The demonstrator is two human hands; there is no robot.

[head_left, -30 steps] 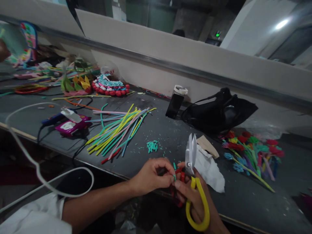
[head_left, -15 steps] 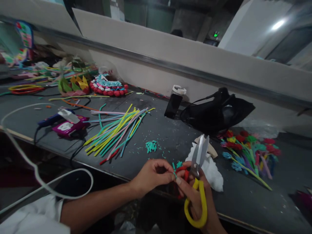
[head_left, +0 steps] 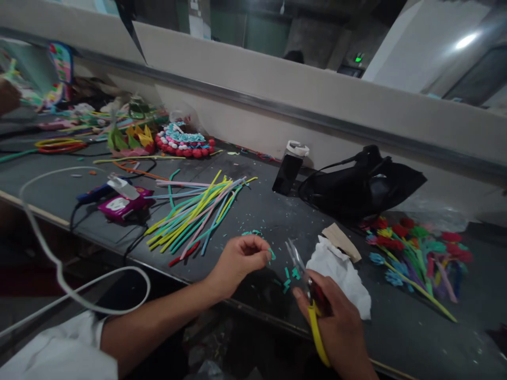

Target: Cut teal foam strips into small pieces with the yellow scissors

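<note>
Between thumb and fingertips, my left hand [head_left: 244, 258] pinches a small green piece [head_left: 271, 255], its exact shape too small to make out. My right hand [head_left: 336, 316] is wrapped round a pair of scissors [head_left: 298, 259] with yellow and red handles, blades pointing up and to the left. Short green cut bits [head_left: 287, 284] lie on the dark table just left of the scissors. Behind my left hand, a pile of green snippets [head_left: 252, 233] is partly hidden by it. Fuzzy pipe cleaners [head_left: 198, 211] in yellow, green, pink and blue lie bundled to the left.
White crumpled tissue [head_left: 336, 269] lies beside my right hand, near pipe-cleaner flowers [head_left: 420, 253]. A black bag [head_left: 356, 184] and a bottle [head_left: 288, 168] stand at the back. A purple packet [head_left: 124, 203] and a white cable [head_left: 55, 264] are left. Another person's hand [head_left: 8, 97] shows far left.
My hands have moved apart. The scissors have swung from upright in my right hand to a leftward-pointing grip. My left hand still pinches a green piece, and the view has shifted slightly.
</note>
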